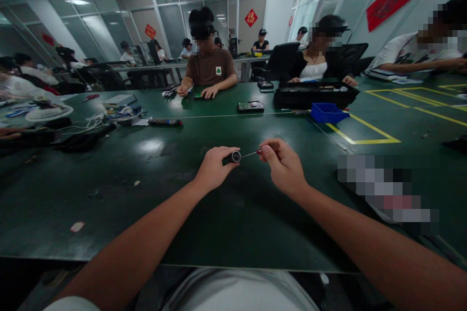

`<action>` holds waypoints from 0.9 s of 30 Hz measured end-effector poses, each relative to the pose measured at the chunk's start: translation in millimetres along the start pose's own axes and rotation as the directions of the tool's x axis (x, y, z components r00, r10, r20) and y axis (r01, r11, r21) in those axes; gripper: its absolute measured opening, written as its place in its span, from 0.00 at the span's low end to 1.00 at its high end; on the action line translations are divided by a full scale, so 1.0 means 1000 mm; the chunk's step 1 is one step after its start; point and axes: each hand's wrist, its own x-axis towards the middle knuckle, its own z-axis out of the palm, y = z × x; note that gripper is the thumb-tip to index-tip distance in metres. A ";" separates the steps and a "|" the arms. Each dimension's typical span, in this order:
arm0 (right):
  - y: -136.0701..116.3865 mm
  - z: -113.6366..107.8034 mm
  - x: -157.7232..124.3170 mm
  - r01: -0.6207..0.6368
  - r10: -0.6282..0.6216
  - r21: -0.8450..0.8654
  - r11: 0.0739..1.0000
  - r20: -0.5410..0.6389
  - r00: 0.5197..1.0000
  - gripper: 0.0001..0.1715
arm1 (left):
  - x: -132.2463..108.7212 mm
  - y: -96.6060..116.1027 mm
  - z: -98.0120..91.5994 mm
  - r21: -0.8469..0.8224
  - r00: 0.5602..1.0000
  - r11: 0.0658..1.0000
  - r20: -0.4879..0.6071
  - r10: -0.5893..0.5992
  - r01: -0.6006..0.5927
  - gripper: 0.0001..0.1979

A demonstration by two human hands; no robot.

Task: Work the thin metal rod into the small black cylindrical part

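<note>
My left hand (pixel 215 167) is closed in a pinch on a small dark cylindrical part (pixel 236 156) with a pale end face, held just above the green table (pixel 164 194). My right hand (pixel 282 165) is closed on a thin screwdriver (pixel 255 153) with a red handle. Its metal shaft points left, and the tip meets the end of the cylindrical part. Both forearms reach in from the bottom of the view. The two hands are a short gap apart at the table's middle.
Across the table, people sit at work. A black tray (pixel 314 93), a blue bin (pixel 326 112), a circuit board (pixel 250 106), a pen-like tool (pixel 165 122) and a heap of cables (pixel 98 119) lie beyond my hands. Yellow tape lines (pixel 372 129) mark the right side.
</note>
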 end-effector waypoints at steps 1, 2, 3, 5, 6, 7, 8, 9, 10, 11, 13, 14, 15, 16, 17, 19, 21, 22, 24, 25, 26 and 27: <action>-0.001 0.000 0.000 0.000 0.000 -0.002 1.000 -0.004 1.000 0.12 | 0.000 0.000 0.000 -0.001 1.000 1.000 -0.003 -0.008 0.008 0.20; -0.002 0.000 0.000 0.000 0.000 -0.004 1.000 -0.004 1.000 0.12 | 0.000 0.000 0.000 -0.004 1.000 1.000 -0.007 -0.012 0.012 0.20; -0.003 -0.001 0.000 0.000 0.000 -0.006 1.000 0.001 1.000 0.12 | 0.000 -0.001 0.000 -0.008 1.000 1.000 -0.009 -0.011 0.011 0.20; -0.003 0.000 0.001 0.003 -0.003 -0.008 1.000 0.015 1.000 0.12 | 0.001 -0.001 0.000 -0.011 1.000 1.000 -0.004 -0.004 0.004 0.20; -0.003 0.000 0.000 0.004 -0.004 -0.009 1.000 0.020 1.000 0.12 | 0.001 -0.001 0.000 -0.009 1.000 1.000 -0.001 -0.001 0.001 0.20; -0.002 0.000 0.000 0.007 -0.006 -0.008 1.000 0.017 1.000 0.12 | 0.001 -0.001 0.000 -0.005 1.000 1.000 0.000 0.000 0.000 0.20; -0.002 0.000 0.000 0.010 -0.010 -0.005 1.000 0.009 1.000 0.12 | 0.001 0.000 0.000 -0.002 1.000 1.000 -0.001 -0.002 0.002 0.20; -0.001 0.000 0.000 0.014 -0.014 -0.002 1.000 -0.002 1.000 0.12 | 0.001 0.000 0.000 -0.001 1.000 1.000 -0.005 -0.004 0.004 0.20; -0.001 0.000 0.000 0.019 -0.019 -0.002 1.000 -0.009 1.000 0.12 | 0.001 0.001 0.000 -0.003 1.000 1.000 -0.011 -0.003 0.003 0.20; -0.001 0.000 0.000 0.022 -0.022 -0.004 1.000 -0.011 1.000 0.12 | 0.001 0.001 0.000 -0.005 1.000 1.000 -0.014 0.000 0.000 0.20; -0.001 0.000 0.000 0.024 -0.023 -0.018 1.000 0.011 1.000 0.12 | 0.000 0.001 0.001 -0.010 1.000 1.000 -0.012 0.008 -0.008 0.20; -0.002 0.001 0.000 0.021 -0.021 -0.025 0.999 0.028 0.999 0.11 | 0.000 0.000 0.001 -0.011 1.000 1.000 -0.008 0.011 -0.011 0.19; -0.002 0.001 0.000 0.018 -0.017 -0.031 0.999 0.047 0.999 0.11 | 0.000 -0.001 0.002 -0.013 1.000 1.000 -0.004 0.011 -0.011 0.19; -0.003 0.001 0.000 0.016 -0.013 -0.036 0.999 0.060 0.998 0.11 | 0.000 -0.002 0.002 -0.014 1.000 1.000 -0.002 0.008 -0.008 0.20; -0.004 0.001 0.000 0.015 -0.012 -0.041 0.999 0.069 0.998 0.11 | 0.000 -0.003 0.002 -0.016 1.000 1.000 -0.004 0.004 -0.004 0.20; -0.005 0.001 -0.001 0.024 -0.020 -0.055 0.998 0.077 0.997 0.10 | 0.000 -0.005 0.002 -0.018 1.000 1.000 -0.014 0.004 -0.004 0.21; -0.004 0.002 -0.001 0.041 -0.035 -0.079 0.996 0.082 0.996 0.10 | 0.000 -0.006 0.002 -0.010 1.000 1.000 -0.023 0.014 -0.014 0.20; -0.004 0.002 -0.002 0.049 -0.041 -0.087 0.995 0.085 0.995 0.10 | 0.000 -0.006 0.002 -0.004 1.000 1.000 -0.024 0.019 -0.020 0.20; -0.002 0.002 -0.002 0.050 -0.043 -0.082 0.995 0.085 0.995 0.10 | 0.000 -0.005 0.001 0.004 0.999 1.000 -0.025 0.020 -0.020 0.20; -0.002 0.003 -0.002 0.045 -0.039 -0.072 0.996 0.077 0.996 0.10 | 0.000 -0.004 0.001 0.004 1.000 1.000 -0.027 0.012 -0.012 0.21; -0.001 0.003 -0.002 0.037 -0.033 -0.060 0.998 0.063 0.997 0.10 | 0.000 -0.003 0.001 0.003 1.000 1.000 -0.031 0.001 0.000 0.21; -0.001 0.003 -0.002 0.029 -0.027 -0.051 0.998 0.049 0.998 0.10 | 0.000 -0.002 0.000 0.002 0.999 1.000 -0.035 -0.012 0.012 0.21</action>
